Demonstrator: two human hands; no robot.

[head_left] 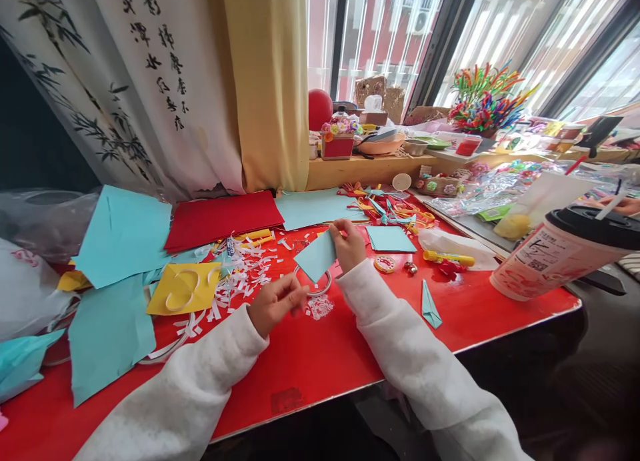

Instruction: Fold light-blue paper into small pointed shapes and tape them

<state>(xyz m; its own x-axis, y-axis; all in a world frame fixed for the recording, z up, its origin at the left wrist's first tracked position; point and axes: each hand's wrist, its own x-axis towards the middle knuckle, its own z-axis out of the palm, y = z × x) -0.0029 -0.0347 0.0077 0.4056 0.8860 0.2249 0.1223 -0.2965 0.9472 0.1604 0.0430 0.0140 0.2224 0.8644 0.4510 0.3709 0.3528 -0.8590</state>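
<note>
My right hand [349,246] pinches a light blue paper square [317,257] by its right corner and holds it up above the red table. Lower and to the left, my left hand [277,305] is apart from the paper, its fingers curled in and the fingertips slightly blurred; nothing shows in it. Behind the raised paper lies a pale ring [327,286], partly covered, with a white lacy piece [320,306] below it. A stack of blue paper squares [391,239] rests just right of my right hand. Nearer the front edge lies a folded blue paper piece [430,305].
White paper scraps [245,274], a yellow sheet [183,289] and large blue sheets [113,334] cover the left side. Red sheets [225,219] lie at the back. On the right are a yellow glue stick [449,258] and a tall lidded drink cup [555,254] by the edge.
</note>
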